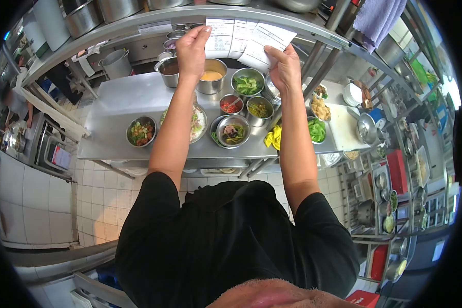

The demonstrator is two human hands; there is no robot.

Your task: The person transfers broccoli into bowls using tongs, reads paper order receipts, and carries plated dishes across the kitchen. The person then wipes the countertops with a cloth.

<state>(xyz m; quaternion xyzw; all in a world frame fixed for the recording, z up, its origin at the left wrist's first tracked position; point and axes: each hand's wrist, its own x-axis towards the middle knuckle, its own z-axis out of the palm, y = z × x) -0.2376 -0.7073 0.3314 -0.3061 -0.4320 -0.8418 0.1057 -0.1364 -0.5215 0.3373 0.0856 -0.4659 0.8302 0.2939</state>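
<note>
Both my arms reach up toward the steel shelf edge, where several printed order slips hang. My right hand (pixel 286 68) pinches the lower right part of a tilted paper slip (pixel 264 43). My left hand (pixel 193 51) is closed, thumb against fingers, beside the left edge of another hanging slip (pixel 220 37); what it pinches, if anything, is hidden. Below my hands on the steel table stand a pot of orange liquid (pixel 212 75), a bowl of green leaves (pixel 247 83), a container of chopped red pieces (pixel 231 104) and one of chopped green pieces (pixel 260 110).
A food bowl (pixel 141 132) sits at the left of the table (pixel 115 102), and a steel bowl (pixel 233 132) near the front edge. A yellow cloth (pixel 273 137) lies by my right forearm. The overhead shelf (pixel 138 19) holds pots. People stand at far left.
</note>
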